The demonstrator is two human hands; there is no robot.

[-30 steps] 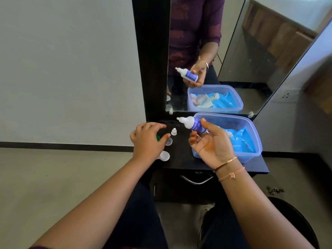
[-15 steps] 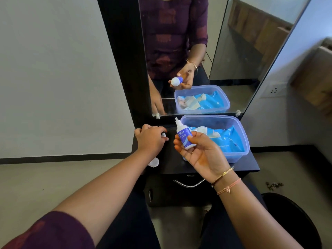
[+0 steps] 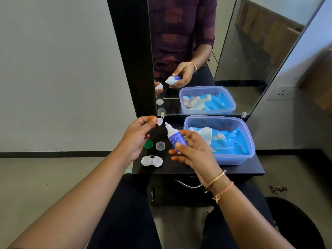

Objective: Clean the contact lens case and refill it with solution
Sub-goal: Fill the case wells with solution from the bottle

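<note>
My right hand (image 3: pixel 193 150) grips a small white solution bottle (image 3: pixel 175 137) with a purple label, nozzle bare and tilted up to the left. My left hand (image 3: pixel 136 137) pinches the bottle's small white cap (image 3: pixel 159 121) just left of the nozzle tip, a little apart from it. On the black shelf (image 3: pixel 233 168) below lie the open white contact lens case (image 3: pixel 151 161), a green lid (image 3: pixel 148 144) and a clear lid (image 3: pixel 160 146).
A blue plastic tub (image 3: pixel 233 158) holding blue packets and tissues stands on the shelf's right half. A mirror (image 3: pixel 233 51) rises right behind the shelf, with two small pegs at its base. A metal drawer handle (image 3: pixel 188 185) sits below the shelf front.
My left hand rose from the shelf with the white cap pinched and moved it next to the nozzle. The lens case and both lids are now uncovered. The camera tilted.
</note>
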